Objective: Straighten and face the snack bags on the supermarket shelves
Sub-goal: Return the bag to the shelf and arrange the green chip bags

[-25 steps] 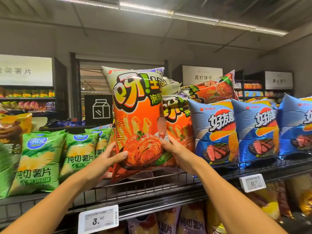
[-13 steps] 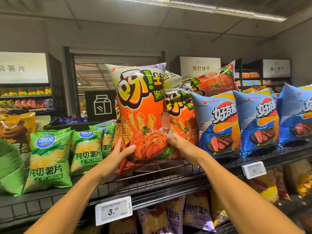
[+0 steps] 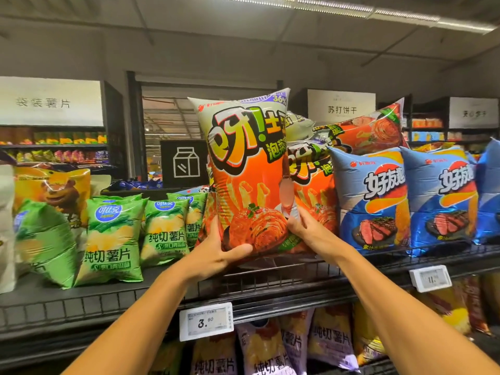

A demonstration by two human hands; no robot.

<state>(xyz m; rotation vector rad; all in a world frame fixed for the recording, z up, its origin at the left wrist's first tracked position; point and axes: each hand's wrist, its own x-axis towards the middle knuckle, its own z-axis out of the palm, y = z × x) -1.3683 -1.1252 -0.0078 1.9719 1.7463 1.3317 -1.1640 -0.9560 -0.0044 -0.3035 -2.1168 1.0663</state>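
Both hands are on the big orange kimchi-flavour fries bag (image 3: 243, 180), holding it upright at its lower corners above the wire shelf (image 3: 270, 282): the left hand (image 3: 216, 255) grips the bottom-left corner with its thumb across the front, the right hand (image 3: 308, 231) clasps the bottom-right edge. Just behind it to the right leans a second orange bag (image 3: 313, 185), green potato chip bags (image 3: 113, 239) stand to the left, blue steak-flavour chip bags (image 3: 373, 198) line up on the right, and a price tag (image 3: 206, 322) reading 3.60 hangs on the shelf's front rail.
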